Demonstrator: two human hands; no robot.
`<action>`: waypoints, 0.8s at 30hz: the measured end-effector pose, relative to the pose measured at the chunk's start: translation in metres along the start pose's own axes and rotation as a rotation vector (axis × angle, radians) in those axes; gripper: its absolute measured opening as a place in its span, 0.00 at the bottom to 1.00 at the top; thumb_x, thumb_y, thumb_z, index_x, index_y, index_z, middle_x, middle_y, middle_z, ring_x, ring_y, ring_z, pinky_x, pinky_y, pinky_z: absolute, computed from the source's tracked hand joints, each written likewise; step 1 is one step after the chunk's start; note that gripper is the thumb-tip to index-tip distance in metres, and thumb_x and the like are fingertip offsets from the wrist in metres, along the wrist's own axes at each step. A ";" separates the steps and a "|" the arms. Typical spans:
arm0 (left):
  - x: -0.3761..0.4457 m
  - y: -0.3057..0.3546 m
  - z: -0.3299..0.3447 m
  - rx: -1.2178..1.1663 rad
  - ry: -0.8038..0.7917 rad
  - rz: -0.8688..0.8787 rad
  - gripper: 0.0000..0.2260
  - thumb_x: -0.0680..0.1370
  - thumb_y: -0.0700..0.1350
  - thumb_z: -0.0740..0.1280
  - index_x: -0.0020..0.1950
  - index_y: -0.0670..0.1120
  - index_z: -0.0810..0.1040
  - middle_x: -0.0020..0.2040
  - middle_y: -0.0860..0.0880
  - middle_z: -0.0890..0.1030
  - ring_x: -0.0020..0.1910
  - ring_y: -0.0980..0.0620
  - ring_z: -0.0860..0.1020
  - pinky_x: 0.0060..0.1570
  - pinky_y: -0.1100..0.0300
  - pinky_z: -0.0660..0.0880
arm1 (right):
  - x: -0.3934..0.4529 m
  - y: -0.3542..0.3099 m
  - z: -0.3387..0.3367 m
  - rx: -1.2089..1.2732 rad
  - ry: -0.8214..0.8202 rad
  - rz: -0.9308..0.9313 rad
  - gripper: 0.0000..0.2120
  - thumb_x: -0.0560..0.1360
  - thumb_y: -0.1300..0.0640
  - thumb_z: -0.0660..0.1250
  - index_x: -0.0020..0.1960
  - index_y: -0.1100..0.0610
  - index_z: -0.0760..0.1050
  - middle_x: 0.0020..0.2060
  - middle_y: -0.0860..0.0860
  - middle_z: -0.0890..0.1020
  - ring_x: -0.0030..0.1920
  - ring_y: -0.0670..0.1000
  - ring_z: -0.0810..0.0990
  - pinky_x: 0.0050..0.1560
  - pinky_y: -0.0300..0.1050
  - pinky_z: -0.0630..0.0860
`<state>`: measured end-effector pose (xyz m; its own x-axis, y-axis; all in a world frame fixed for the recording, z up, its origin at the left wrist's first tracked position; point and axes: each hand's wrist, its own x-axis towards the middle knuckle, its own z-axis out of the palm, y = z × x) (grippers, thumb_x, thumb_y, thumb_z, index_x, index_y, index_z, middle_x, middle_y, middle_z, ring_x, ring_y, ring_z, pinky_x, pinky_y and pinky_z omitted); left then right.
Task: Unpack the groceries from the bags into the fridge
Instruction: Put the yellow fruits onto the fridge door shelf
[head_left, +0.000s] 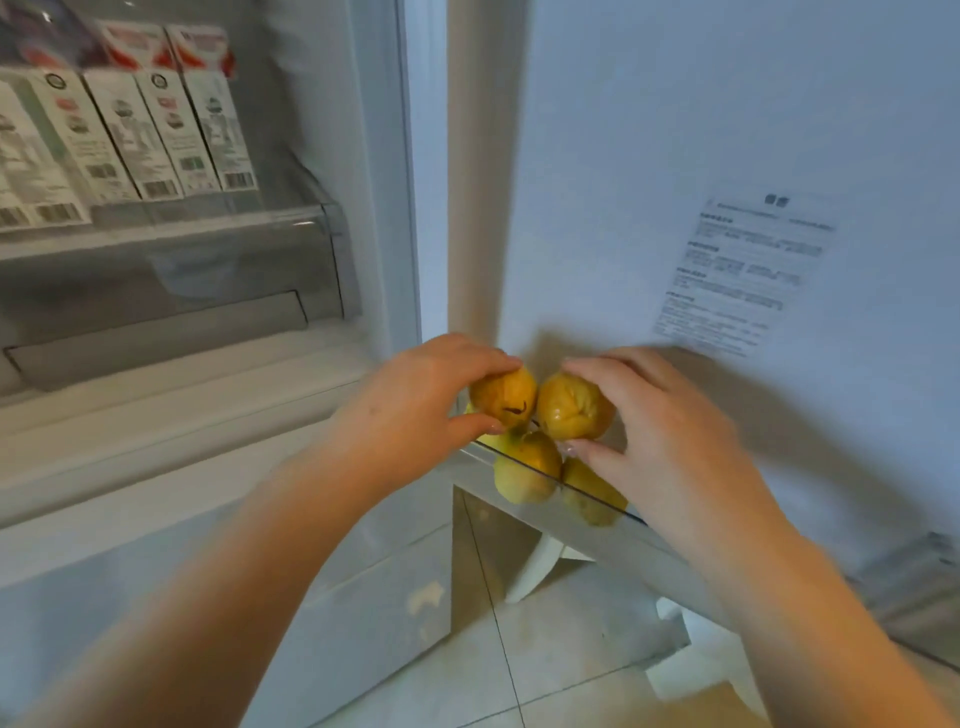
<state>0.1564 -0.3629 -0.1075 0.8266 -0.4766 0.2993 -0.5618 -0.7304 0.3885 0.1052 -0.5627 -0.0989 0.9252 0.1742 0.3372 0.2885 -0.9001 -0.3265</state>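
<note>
Over the clear door bin (613, 512) of the open fridge, I am holding two yellow fruits side by side. My left hand (410, 410) is gripping the left fruit (506, 397) with fingers curled over its top and thumb pressing in below; a dark mark is showing on its skin. My right hand (665, 431) is gripping the right fruit (571, 405) in the same way, fingers on top and thumb underneath. The two fruits are nearly touching each other, and my fingertips are almost meeting above them.

Below them, more fruits are lying in the bin: one (527, 473) is showing through the clear front wall, and another (592, 496) is half hidden behind my right thumb and wrist. A sliver of paler fruit is peeking out behind my left thumb, too covered for me to tell what it is. I cannot tell how many are lying in there in all.

On the inside of the door (727, 130) a printed label (743, 275) is blurring too much to read. To the left, a row of cartons (156, 135) is standing on a fridge shelf (171, 228), cut off by the picture's left edge, with red-and-white packs (171, 47) behind them, smeared and hard to make out. A clear drawer (182, 291) is sitting under the shelf. The tiled floor (519, 649) is showing below the door.
</note>
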 end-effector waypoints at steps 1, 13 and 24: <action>0.002 -0.002 -0.001 -0.001 -0.020 0.008 0.23 0.73 0.50 0.71 0.67 0.57 0.72 0.64 0.57 0.74 0.62 0.59 0.70 0.58 0.66 0.65 | 0.000 -0.002 0.001 0.002 0.001 0.025 0.28 0.67 0.51 0.74 0.65 0.43 0.70 0.58 0.41 0.71 0.58 0.46 0.70 0.50 0.39 0.65; 0.004 -0.009 0.008 -0.174 -0.038 0.106 0.17 0.75 0.49 0.69 0.63 0.57 0.76 0.62 0.60 0.73 0.60 0.67 0.67 0.53 0.82 0.58 | -0.003 0.000 0.011 -0.063 -0.031 0.155 0.26 0.70 0.52 0.72 0.67 0.45 0.70 0.60 0.43 0.71 0.60 0.49 0.71 0.57 0.47 0.71; -0.014 0.004 0.010 -0.160 0.062 0.081 0.19 0.77 0.53 0.65 0.68 0.59 0.69 0.63 0.64 0.68 0.63 0.68 0.63 0.58 0.78 0.55 | -0.020 -0.003 0.005 -0.105 0.013 0.105 0.25 0.73 0.51 0.69 0.68 0.44 0.68 0.64 0.42 0.68 0.63 0.47 0.68 0.56 0.46 0.71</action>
<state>0.1431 -0.3639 -0.1193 0.7776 -0.4957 0.3868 -0.6286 -0.6014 0.4931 0.0874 -0.5612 -0.1094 0.9454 0.0719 0.3179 0.1621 -0.9500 -0.2670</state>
